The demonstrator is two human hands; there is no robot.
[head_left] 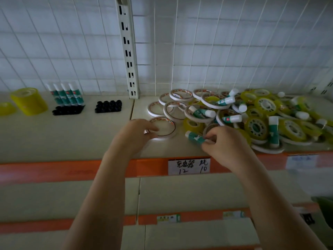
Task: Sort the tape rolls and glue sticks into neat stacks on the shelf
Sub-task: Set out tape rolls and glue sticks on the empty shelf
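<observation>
Mixed pile of tape rolls and glue sticks [252, 116] heaped on right half of shelf [72, 134], unsorted: white thin rolls toward the left edge of the heap, yellow-green rolls and green-white sticks tangled on the right.

Left hand [137, 134] resting on a flat white tape roll [163, 128] pulled clear of the heap, fingers curled over its near rim; likely sliding it out for stacking. Right hand [225, 141] pinching one end of a glue stick [195, 137] lying at the heap's near edge, probably lifting it out. Hands apart, each on its own item.

Sorted zone already on left half of shelf: four glue sticks standing upright [65, 94] in a row against the wire grid back panel [54, 51], black caps [108, 106] grouped in two clusters in front, yellow tape stack [29, 101] far left. Upright and tight rows make sense for counting and keep sticks from rolling.

Writing: handwritten price tag [189, 166] on orange shelf edge [54, 170], Chinese characters plus "12" and "10"; characters maybe "充电器 线", blurred. Roll and stick brand print too small to read.
</observation>
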